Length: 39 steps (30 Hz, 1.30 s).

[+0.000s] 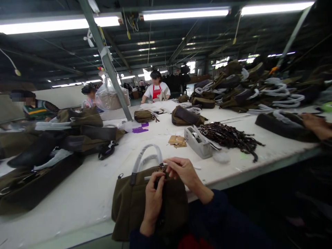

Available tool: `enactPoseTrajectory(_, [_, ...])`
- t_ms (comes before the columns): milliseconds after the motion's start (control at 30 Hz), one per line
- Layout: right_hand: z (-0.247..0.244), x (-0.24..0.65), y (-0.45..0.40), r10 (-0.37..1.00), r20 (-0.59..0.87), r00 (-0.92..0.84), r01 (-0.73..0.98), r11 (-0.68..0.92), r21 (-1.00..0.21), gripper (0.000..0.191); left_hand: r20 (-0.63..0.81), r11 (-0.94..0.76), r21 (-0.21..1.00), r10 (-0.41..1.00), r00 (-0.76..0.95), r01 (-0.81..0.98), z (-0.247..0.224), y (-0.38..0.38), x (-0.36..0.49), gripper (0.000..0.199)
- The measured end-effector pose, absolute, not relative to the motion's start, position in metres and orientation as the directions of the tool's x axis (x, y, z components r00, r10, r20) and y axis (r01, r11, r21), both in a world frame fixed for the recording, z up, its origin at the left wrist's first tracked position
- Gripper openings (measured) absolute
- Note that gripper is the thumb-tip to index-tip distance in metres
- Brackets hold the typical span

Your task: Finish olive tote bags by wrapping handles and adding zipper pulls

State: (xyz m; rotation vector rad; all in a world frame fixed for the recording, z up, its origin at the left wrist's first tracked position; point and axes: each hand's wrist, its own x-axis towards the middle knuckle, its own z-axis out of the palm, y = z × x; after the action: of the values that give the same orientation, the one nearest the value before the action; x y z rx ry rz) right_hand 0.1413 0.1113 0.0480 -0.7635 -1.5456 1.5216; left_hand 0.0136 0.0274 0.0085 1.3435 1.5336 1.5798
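Head view, near edge of the table. I've got an olive canvas tote (135, 204) upright between both hands, with its grey-wrapped handles (146, 155) rising toward the far side. A small bronze-coloured charm (160, 169) sits at the tote's top edge, right between the hands. Right hand (184, 173): fingers pressed together, tips pinching in at the charm from the right. Left hand (154, 199): fingers curled and close together against the tote's top, just below the charm. I can't tell what the left fingers are gripping, since the fingers and shadow hide it. The charm's shape is too small and blurred to read. A thin pale strip (147, 178) pokes out by the left hand; can't identify it. Dark navy sleeves (207, 221) run off the bottom of the frame.

White worktable (77, 193) under everything. Just far of the hands: grey tape dispenser (197, 141), kraft tags (177, 141), heap of dark beaded straps (228, 136). Stacked totes on the left and far right. A co-worker's hand (317, 126) is cut off at the right edge. Another co-worker in a red apron (157, 90) stands across the table. Factory hall behind, with fluorescent tubes (184, 14) overhead and a steel column (106, 58) at left.
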Motion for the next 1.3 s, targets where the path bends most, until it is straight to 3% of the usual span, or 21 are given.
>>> enactPoseTrajectory(100, [0.039,0.158,0.117,0.851,0.094,-0.517,-0.087,0.057,-0.995,0.038,0.258,-0.173,0.958,0.869,-0.422,0.23,0.004,0.029,0.012,0.03])
enactPoseTrajectory(200, [0.033,0.164,0.115,0.827,0.078,-0.557,-0.007,0.089,-0.996,0.026,0.227,-0.155,0.969,0.872,-0.435,0.194,0.001,0.029,0.011,0.04])
enactPoseTrajectory(400, [0.031,0.167,0.11,0.843,0.133,-0.521,0.235,0.291,-0.927,0.012,0.209,-0.124,0.966,0.893,-0.398,0.228,0.005,0.028,0.008,0.019])
enactPoseTrajectory(633, [0.028,0.169,0.113,0.788,0.252,-0.561,0.452,0.547,-0.705,0.013,0.167,-0.125,0.983,0.907,-0.386,0.132,0.003,0.03,0.009,0.016])
enactPoseTrajectory(800, [0.025,0.161,0.114,0.803,0.24,-0.546,0.465,0.528,-0.711,0.014,0.165,-0.134,0.985,0.911,-0.377,0.109,0.003,0.029,0.009,0.016])
enactPoseTrajectory(1033, [0.028,0.147,0.116,0.812,0.241,-0.532,0.445,0.51,-0.736,0.015,0.241,-0.164,0.955,0.915,-0.324,0.248,0.011,0.03,0.009,0.018])
enactPoseTrajectory(1167, [0.032,0.143,0.122,0.802,0.218,-0.556,0.476,0.522,-0.707,0.015,0.193,-0.109,0.969,0.895,-0.402,0.222,0.011,0.039,0.004,0.025])
enactPoseTrajectory(1300, [0.03,0.141,0.128,0.785,0.199,-0.586,0.509,0.548,-0.664,0.013,0.119,-0.062,0.983,0.931,-0.345,0.172,0.007,0.052,-0.004,0.027])
